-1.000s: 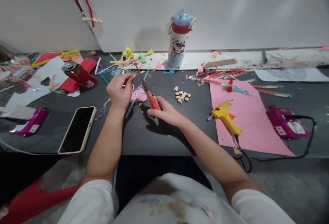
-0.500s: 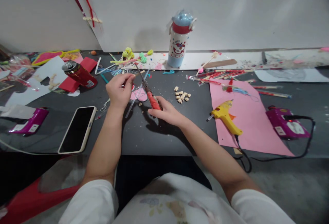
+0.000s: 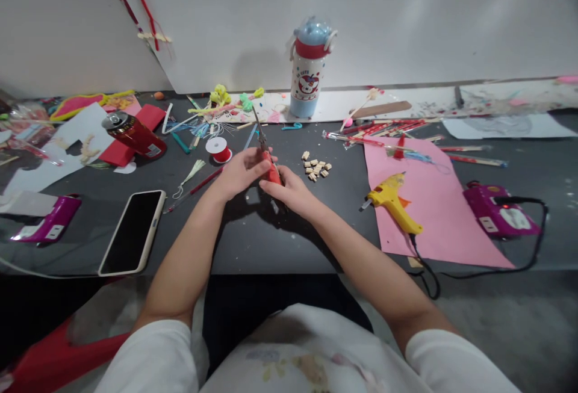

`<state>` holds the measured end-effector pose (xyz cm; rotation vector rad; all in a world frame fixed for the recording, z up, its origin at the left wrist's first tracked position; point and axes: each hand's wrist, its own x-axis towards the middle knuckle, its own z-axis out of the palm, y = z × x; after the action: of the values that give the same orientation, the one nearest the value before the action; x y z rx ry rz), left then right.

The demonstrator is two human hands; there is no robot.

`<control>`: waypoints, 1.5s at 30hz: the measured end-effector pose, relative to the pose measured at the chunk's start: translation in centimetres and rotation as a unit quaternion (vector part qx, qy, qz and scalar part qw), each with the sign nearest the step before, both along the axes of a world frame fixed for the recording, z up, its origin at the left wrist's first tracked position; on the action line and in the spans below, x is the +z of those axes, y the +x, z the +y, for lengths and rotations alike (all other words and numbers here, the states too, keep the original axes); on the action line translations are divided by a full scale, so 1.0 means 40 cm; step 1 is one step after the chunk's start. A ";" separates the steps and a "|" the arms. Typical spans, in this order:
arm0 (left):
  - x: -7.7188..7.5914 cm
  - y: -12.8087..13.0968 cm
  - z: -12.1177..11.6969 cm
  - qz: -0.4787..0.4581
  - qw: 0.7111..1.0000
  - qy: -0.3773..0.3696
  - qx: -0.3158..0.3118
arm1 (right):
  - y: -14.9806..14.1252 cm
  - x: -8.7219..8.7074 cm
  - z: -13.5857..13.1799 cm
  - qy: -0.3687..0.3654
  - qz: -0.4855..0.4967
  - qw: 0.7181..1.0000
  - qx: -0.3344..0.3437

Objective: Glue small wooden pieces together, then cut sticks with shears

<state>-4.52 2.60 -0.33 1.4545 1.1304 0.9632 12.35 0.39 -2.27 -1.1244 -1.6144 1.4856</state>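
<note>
My right hand [image 3: 292,191] is closed around the red handle of a pair of scissors [image 3: 272,171]. Their blades point away from me and look nearly together. My left hand [image 3: 244,171] has come up against the scissors, thumb in front and fingers partly behind, near the pivot. Whether a small piece is also between its fingers is hidden. Beyond my left hand stands a spool of red thread [image 3: 220,151]. Short cut wooden pieces [image 3: 316,168] lie in a small pile to the right of the scissors.
A yellow glue gun [image 3: 396,200] rests on pink paper [image 3: 438,224] at right, its cord running to a purple power box [image 3: 499,212]. A water bottle [image 3: 309,71] stands at the back. Left are a phone [image 3: 132,233], a tilted red can [image 3: 134,134] and craft scraps.
My left hand has moved right and toward me, from ahead of the blades to the scissors. The thread spool now shows more fully. The view has shifted slightly.
</note>
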 end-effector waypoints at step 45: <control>-0.002 -0.079 0.017 0.217 0.862 0.328 0.319 | 0.008 0.014 -0.007 0.046 -0.082 0.994 0.062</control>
<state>-7.69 3.30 -0.43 1.9458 1.7971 1.6526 12.69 0.11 -1.71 -1.1373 -1.8757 1.4107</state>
